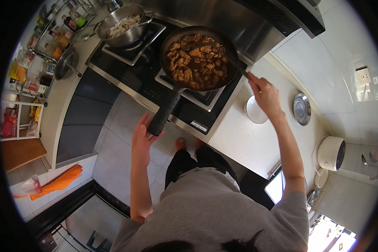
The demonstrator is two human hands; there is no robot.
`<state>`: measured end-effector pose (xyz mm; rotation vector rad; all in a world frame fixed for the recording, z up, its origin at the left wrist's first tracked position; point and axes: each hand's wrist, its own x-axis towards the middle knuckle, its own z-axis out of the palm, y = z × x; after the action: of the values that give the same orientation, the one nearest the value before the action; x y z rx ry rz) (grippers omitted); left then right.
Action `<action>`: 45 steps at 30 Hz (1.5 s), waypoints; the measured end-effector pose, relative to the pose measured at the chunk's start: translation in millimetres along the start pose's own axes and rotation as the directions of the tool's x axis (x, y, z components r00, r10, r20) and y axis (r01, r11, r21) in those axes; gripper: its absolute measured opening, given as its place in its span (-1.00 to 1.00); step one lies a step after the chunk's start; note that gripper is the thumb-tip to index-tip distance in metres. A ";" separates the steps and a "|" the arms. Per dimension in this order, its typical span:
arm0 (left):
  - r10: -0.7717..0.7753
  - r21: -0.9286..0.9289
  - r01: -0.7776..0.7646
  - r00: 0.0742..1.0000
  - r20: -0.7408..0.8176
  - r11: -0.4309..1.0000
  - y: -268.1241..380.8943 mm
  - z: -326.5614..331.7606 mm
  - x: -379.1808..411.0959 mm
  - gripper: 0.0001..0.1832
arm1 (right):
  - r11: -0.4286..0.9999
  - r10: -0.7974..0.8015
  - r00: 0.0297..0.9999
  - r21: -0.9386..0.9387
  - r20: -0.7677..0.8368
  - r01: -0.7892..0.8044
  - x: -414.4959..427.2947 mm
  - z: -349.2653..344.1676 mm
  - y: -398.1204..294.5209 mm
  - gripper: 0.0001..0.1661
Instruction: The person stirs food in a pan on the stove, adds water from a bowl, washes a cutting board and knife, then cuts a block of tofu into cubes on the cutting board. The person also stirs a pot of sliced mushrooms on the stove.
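Observation:
A dark wok [231, 47] sits on the right burner, holding browned meat pieces [192, 60] in dark sauce. Its black ridged handle [165, 111] points toward me. My left hand [141, 138] is at the end of that handle with fingers spread, some partly behind it; whether they touch it is unclear. My right hand [266, 94] grips the dark handle of a cooking utensil, likely a spatula [244, 73], at the wok's right rim. The utensil's working end is hard to make out against the food.
A steel pot [123, 39] with pale cut pieces stands on the left burner. A white bowl [256, 110], a metal dish [302, 108] and a rice cooker [329, 153] are on the right counter. Bottles fill a rack [55, 34] at left, beside a pan lid [64, 64]. A range hood [297, 15] overhangs.

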<state>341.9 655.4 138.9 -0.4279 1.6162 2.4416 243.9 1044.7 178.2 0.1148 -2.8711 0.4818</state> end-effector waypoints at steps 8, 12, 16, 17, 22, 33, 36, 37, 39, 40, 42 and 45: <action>0.018 0.045 -0.020 0.998 0.054 0.999 -6.8 15.4 6.0 -0.47 | 0.986 0.163 0.987 0.041 -0.007 -0.163 17.2 14.5 -16.0 -0.67; 0.026 0.055 -0.030 0.998 0.065 0.998 -6.2 19.8 8.6 -0.48 | 0.958 0.183 0.983 0.230 -0.029 -0.172 29.1 62.9 -4.3 -0.65; 0.033 0.036 -0.035 0.998 0.059 0.999 -7.7 17.6 7.7 -0.48 | 0.982 0.107 0.993 0.164 -0.055 -0.097 26.8 66.8 -13.2 -0.66; 0.034 0.049 -0.037 0.998 0.048 0.998 -6.9 18.8 6.4 -0.47 | 0.985 0.083 0.995 0.154 -0.061 -0.073 24.5 64.5 -18.5 -0.65; 0.042 0.064 -0.044 0.998 0.038 0.997 -5.4 22.4 5.1 -0.46 | 0.990 -0.100 0.992 0.092 -0.080 0.107 -8.2 59.0 -40.5 -0.59; -0.034 -0.061 0.034 0.999 0.015 0.998 -25.2 -16.3 6.9 -0.35 | 0.991 -0.007 0.967 0.128 -0.254 0.041 -77.4 29.7 -27.5 -0.58; -0.133 0.008 0.134 0.990 -0.052 0.991 -45.5 -38.1 6.7 -0.35 | 0.979 0.100 0.969 0.197 -0.224 -0.055 -105.8 27.6 -27.5 -0.60; -0.165 0.037 0.168 0.983 -0.077 0.985 -51.1 -41.5 7.4 -0.35 | 0.956 0.199 0.958 0.255 -0.207 -0.143 -119.5 27.2 -31.8 -0.60; -0.221 0.122 0.232 0.971 -0.091 0.965 -61.2 -42.0 10.2 -0.35 | 0.945 0.251 0.939 0.267 -0.233 -0.187 -147.5 24.7 -31.6 -0.58; -0.242 0.170 0.258 0.964 -0.110 0.951 -63.8 -43.5 11.2 -0.34 | 0.939 0.291 0.930 0.253 -0.224 -0.232 -161.3 19.5 -32.7 -0.57; -0.281 0.183 0.279 0.960 -0.019 0.943 -76.9 -52.2 14.4 -0.32 | 0.924 0.364 0.896 0.221 -0.253 -0.313 -199.4 11.5 -28.6 -0.57; -0.339 0.215 0.323 0.940 0.046 0.922 -85.2 -49.3 20.1 -0.30 | 0.887 0.462 0.823 0.187 -0.330 -0.422 -273.5 12.4 -11.4 -0.56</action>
<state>355.9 643.2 40.2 -0.5130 1.5913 1.9974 508.2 1040.6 105.9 -0.5832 -2.4840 0.6584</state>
